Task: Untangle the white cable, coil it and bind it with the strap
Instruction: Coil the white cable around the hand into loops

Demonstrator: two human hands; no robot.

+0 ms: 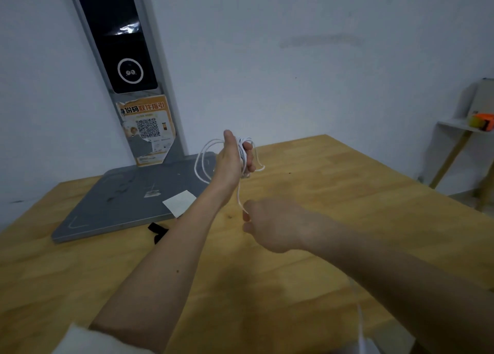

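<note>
While the left hand (232, 157) is raised above the wooden table (334, 193), its fingers curl round a bundle of loops of the white cable (242, 153), thumb pointing up and the palm side turned to the right. Several loose loops hang out to the left of that hand, over the far corner of the grey base plate (117, 204); a shorter loop sticks out to the right by the fingertips. One strand drops from the bundle down to the right hand (270, 225), which is lower and nearer the camera, back of the hand up. Its fingertips appear to pinch the strand at the left edge of the hand, though the fingers are mostly hidden and motion-blurred. Another blurred white length of cable shows near the bottom edge at right, below the right forearm. The black strap (157, 230) lies flat on the table just in front of the base plate, partly hidden behind the left forearm, untouched by either hand. A white paper square (179, 202) sits on the plate's near right corner. From the plate rises a grey upright column (125, 59) with a black panel and an orange QR-code sticker (147, 129). At far right, a small white shelf (459, 126) holds an orange object (482, 121).
</note>
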